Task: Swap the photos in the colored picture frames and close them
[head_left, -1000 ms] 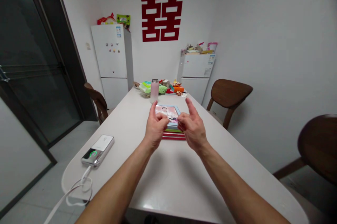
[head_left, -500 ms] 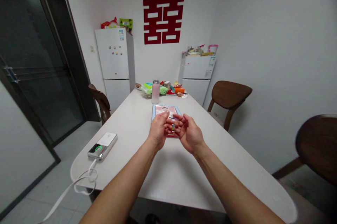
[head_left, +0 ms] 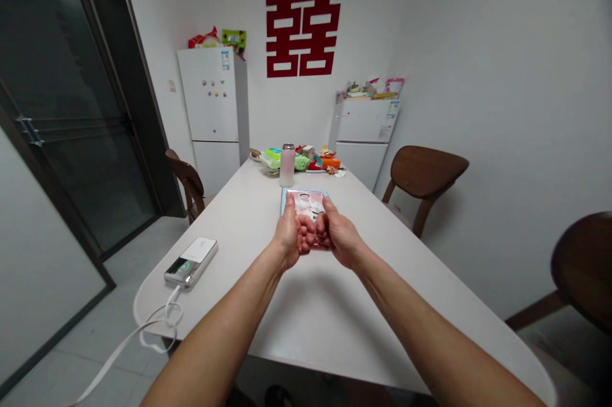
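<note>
My left hand (head_left: 292, 233) and my right hand (head_left: 337, 233) are side by side above the near part of a flat pink printed pack (head_left: 308, 200). Both thumbs point up and away, while the other fingers curl inward, almost meeting in the middle. I see nothing held in either hand. The pack has an oval hole near its far edge and overlaps a light blue border (head_left: 284, 199). My hands cover its sides and much of its near half, so any contact cannot be told.
A pink bottle (head_left: 287, 168) stands behind the pack on the white table (head_left: 229, 254). Beyond lie several snack packets (head_left: 299, 163). At left sits a power bank (head_left: 191, 261) with a white cable (head_left: 157, 324). Wooden chairs (head_left: 427, 171) flank the table.
My fingers have curled in and both thumbs have lifted outward to point up. The view has shifted slightly; the pack looks to be in the same place.
</note>
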`<state>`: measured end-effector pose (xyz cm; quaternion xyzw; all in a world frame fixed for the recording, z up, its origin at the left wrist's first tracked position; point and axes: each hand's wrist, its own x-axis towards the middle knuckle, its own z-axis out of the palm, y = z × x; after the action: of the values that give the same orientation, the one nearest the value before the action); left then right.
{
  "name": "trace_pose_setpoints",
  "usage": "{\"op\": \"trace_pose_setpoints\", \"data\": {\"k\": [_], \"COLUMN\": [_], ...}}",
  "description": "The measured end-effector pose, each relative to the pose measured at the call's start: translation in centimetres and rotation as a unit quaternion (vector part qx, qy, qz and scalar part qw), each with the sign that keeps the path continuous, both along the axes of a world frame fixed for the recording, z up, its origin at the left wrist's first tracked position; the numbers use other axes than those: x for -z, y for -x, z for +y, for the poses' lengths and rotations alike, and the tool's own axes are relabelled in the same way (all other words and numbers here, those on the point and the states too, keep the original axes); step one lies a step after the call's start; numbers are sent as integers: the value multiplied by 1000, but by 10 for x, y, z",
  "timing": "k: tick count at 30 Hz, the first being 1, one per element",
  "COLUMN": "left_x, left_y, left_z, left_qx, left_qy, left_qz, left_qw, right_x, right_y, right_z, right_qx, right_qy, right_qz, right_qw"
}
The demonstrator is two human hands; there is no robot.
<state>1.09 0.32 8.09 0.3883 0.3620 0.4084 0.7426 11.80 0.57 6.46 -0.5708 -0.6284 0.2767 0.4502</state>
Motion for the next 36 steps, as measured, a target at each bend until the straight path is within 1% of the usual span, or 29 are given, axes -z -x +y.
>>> {"op": "trace_pose_setpoints", "data": {"k": [1,3,6,8,11,14,16,18,20,22,23,24,25,26,27,28,29,30,31,32,33,34,35,36], "left_x": [8,27,55,68,78,82,83,81,74,65,59,54,49,46,44,43,43,44,46,49,51,54,58,62], "left_y": [2,4,5,3,-3,-13,-20,-24,-25,-22,-19,-15,-11,-6,-1,3,8,12,15,18,19,20,21,20], "left_z": [2,7,12,14,16,17,12,2,-15,-36,-47,-59,-71,-82,-92,-101,-109,-115,-121,-124,-127,-129,-130,-131], "left_qx": [-8,-27,-56,-72,-97,-141,-180,-209,-217,-210,-200,-190,-177,-147,-130,-108,-89,-76,-66,-60,-57,-56,-58,-60], "left_qy": [11,36,67,75,66,26,-10,-49,-93,-139,-166,-195,-227,-308,-389,-473,-552,-615,-665,-702,-726,-742,-754,-760], "left_qz": [7,20,25,16,-11,-46,-61,-60,-45,-30,-19,-4,21,105,177,239,295,333,363,385,403,417,426,435], "left_qw": [1000,999,996,994,993,989,982,975,971,967,965,962,957,934,895,841,775,710,649,596,555,522,496,478], "right_x": [6,17,30,35,38,37,37,36,34,30,27,24,20,16,12,9,6,5,5,6,9,14,19,25], "right_y": [-2,-8,-17,-20,-18,-13,-11,-12,-18,-26,-30,-34,-36,-39,-40,-41,-41,-42,-42,-42,-42,-43,-45,-47], "right_z": [7,21,37,39,30,8,-7,-20,-30,-40,-46,-52,-61,-70,-80,-90,-100,-108,-115,-121,-124,-126,-127,-126], "right_qx": [32,64,62,48,19,-19,-41,-38,1,40,50,55,53,49,42,29,12,-7,-25,-38,-47,-53,-59,-64], "right_qy": [-32,-69,-93,-98,-105,-112,-113,-125,-137,-122,-98,-67,-36,-11,7,16,21,27,40,57,80,105,129,149], "right_qz": [-71,-151,-231,-283,-337,-368,-375,-344,-264,-135,-61,17,96,170,236,291,337,373,399,418,430,438,445,450], "right_qw": [996,984,966,953,935,923,919,930,955,982,992,996,993,984,971,956,941,927,916,906,898,891,884,878]}}
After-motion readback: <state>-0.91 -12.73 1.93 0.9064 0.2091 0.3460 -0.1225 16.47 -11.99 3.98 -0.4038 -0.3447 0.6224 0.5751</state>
